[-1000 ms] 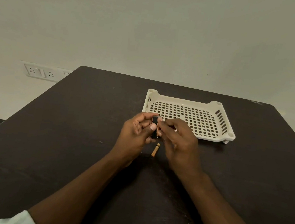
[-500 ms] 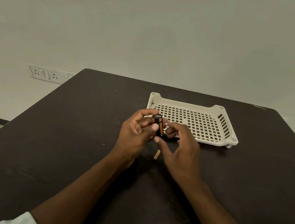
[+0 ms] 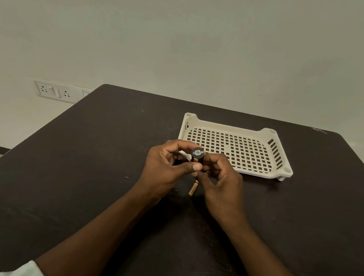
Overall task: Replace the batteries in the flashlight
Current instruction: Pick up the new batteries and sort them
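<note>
Both hands hold a small black battery holder above the dark desk [image 3: 82, 172].

The left hand [image 3: 163, 169] grips the battery holder [image 3: 197, 156] upright, fingers curled round it; the right hand [image 3: 221, 183] pinches its lower side. A loose battery [image 3: 192, 188] lies on the desk just below the hands, near the white perforated tray [image 3: 234, 130].

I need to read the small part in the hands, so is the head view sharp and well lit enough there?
Head view: dim, even light, no glare; the battery holder between left hand and right hand is small and soft; wide-angle distortion bends the table edges.
</note>
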